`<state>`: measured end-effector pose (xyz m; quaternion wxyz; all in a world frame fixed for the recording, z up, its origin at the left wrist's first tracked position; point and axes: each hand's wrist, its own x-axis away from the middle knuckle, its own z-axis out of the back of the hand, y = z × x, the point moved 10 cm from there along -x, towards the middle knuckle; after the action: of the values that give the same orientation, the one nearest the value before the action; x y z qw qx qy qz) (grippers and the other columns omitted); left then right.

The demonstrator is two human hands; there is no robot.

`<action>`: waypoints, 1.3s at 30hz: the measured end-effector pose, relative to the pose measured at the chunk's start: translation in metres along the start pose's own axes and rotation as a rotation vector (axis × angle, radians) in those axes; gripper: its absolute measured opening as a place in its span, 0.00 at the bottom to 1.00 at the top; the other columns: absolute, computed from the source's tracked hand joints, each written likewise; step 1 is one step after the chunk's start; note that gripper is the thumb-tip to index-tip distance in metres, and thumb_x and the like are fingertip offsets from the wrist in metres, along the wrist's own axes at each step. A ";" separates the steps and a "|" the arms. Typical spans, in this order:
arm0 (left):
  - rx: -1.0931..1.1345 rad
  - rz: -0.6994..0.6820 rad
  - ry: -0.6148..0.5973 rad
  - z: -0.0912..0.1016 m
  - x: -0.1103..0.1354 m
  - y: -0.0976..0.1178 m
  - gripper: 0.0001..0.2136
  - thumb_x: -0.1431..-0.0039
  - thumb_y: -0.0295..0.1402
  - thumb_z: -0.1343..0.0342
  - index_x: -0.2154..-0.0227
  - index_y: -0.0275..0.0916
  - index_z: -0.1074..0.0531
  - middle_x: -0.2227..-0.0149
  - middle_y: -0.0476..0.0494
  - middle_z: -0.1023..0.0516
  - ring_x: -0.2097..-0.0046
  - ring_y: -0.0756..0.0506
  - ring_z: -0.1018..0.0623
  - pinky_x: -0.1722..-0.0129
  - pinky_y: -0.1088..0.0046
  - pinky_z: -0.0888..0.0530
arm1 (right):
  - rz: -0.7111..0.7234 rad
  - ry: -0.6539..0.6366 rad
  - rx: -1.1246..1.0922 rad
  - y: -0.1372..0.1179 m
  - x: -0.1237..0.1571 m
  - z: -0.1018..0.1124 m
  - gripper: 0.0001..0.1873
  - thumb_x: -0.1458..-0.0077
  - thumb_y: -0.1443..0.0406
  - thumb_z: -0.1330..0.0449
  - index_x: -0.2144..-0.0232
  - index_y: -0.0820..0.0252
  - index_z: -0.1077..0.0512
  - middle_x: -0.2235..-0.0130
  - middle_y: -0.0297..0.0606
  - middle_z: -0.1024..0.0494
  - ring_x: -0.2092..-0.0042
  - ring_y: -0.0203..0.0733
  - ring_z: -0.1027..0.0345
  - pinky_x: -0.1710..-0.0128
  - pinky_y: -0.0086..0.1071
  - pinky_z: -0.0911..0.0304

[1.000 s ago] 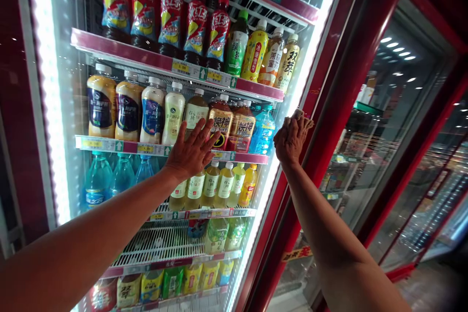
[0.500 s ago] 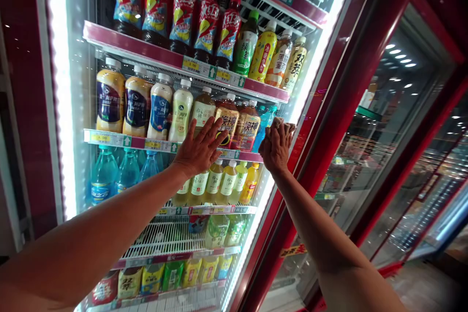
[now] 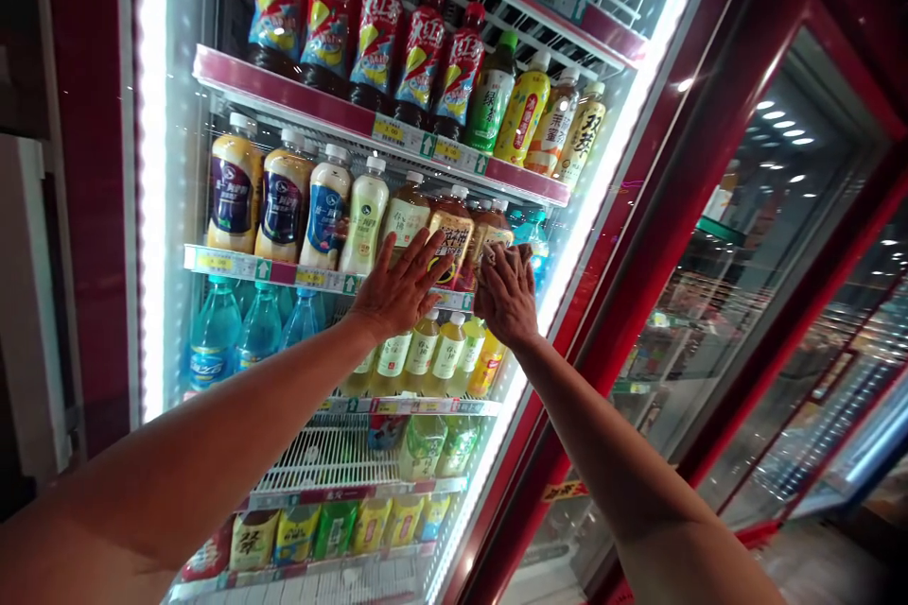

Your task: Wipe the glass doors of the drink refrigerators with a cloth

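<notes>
My left hand lies flat with fingers spread, apparently against the glass front of a lit drinks fridge. Under my right hand is a crumpled brownish cloth, its edges showing past the fingertips, pressed towards the same glass. Behind the hands, a shelf holds energy drink bottles, a pale green bottle and milk tea bottles. The palm side of my right hand is hidden.
Red-capped iced tea bottles stand on the shelf above. Blue bottles and light green-tea bottles fill the one below. A red door frame with another glass cabinet rises on the right.
My right hand has moved left with the cloth, from the fridge's right edge to in front of the energy drinks. My left hand stays spread, and the view has shifted slightly.
</notes>
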<state>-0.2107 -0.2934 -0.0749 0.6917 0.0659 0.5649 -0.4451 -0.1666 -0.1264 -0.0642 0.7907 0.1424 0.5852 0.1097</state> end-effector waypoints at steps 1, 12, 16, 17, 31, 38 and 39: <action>-0.005 0.006 0.010 0.001 0.001 0.000 0.39 0.30 0.42 0.52 0.25 0.42 0.68 0.24 0.37 0.65 0.24 0.38 0.68 0.27 0.42 0.68 | 0.020 0.003 0.011 -0.003 -0.003 0.001 0.33 0.30 0.63 0.52 0.26 0.49 0.50 0.26 0.38 0.43 0.23 0.50 0.62 0.26 0.58 0.55; -0.031 0.066 0.052 0.000 0.001 -0.006 0.42 0.32 0.47 0.51 0.26 0.28 0.62 0.24 0.30 0.65 0.24 0.35 0.69 0.26 0.43 0.69 | 0.015 0.063 0.019 -0.008 -0.017 0.001 0.34 0.30 0.63 0.51 0.26 0.48 0.52 0.26 0.40 0.44 0.23 0.51 0.62 0.27 0.59 0.54; -0.021 0.067 0.041 0.000 0.001 -0.007 0.41 0.33 0.46 0.50 0.26 0.28 0.60 0.24 0.29 0.63 0.24 0.34 0.66 0.26 0.43 0.65 | -0.039 0.013 0.006 0.003 -0.031 0.002 0.32 0.29 0.62 0.52 0.26 0.47 0.50 0.26 0.37 0.44 0.23 0.51 0.62 0.26 0.59 0.57; -0.017 0.062 0.043 0.001 0.002 -0.007 0.41 0.33 0.46 0.50 0.26 0.29 0.59 0.24 0.29 0.63 0.24 0.34 0.65 0.26 0.44 0.65 | -0.088 0.051 0.002 0.006 -0.036 0.005 0.33 0.29 0.63 0.53 0.26 0.48 0.51 0.25 0.38 0.46 0.23 0.52 0.64 0.26 0.61 0.58; -0.090 0.007 0.039 0.046 0.015 -0.057 0.31 0.32 0.43 0.48 0.29 0.44 0.46 0.24 0.39 0.60 0.23 0.36 0.59 0.27 0.43 0.62 | -0.088 0.125 -0.050 -0.039 -0.054 0.004 0.31 0.28 0.62 0.53 0.26 0.52 0.48 0.26 0.42 0.44 0.23 0.51 0.67 0.26 0.60 0.59; -0.059 0.016 0.004 0.041 0.033 -0.077 0.35 0.32 0.44 0.49 0.26 0.45 0.53 0.24 0.38 0.60 0.23 0.36 0.59 0.27 0.42 0.69 | 0.108 -0.027 -0.055 -0.089 -0.051 -0.012 0.32 0.29 0.63 0.51 0.27 0.45 0.49 0.27 0.35 0.41 0.23 0.49 0.61 0.25 0.57 0.58; -0.057 0.016 -0.006 0.039 0.034 -0.078 0.36 0.32 0.45 0.49 0.26 0.45 0.54 0.24 0.37 0.60 0.23 0.35 0.59 0.27 0.41 0.69 | 0.121 -0.039 -0.053 -0.091 -0.055 -0.012 0.32 0.29 0.63 0.51 0.27 0.45 0.49 0.27 0.34 0.41 0.24 0.49 0.60 0.25 0.56 0.58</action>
<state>-0.2372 -0.3813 -0.0578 0.6985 0.0492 0.5749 -0.4234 -0.1933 -0.2288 -0.0504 0.7973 0.1584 0.5571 0.1698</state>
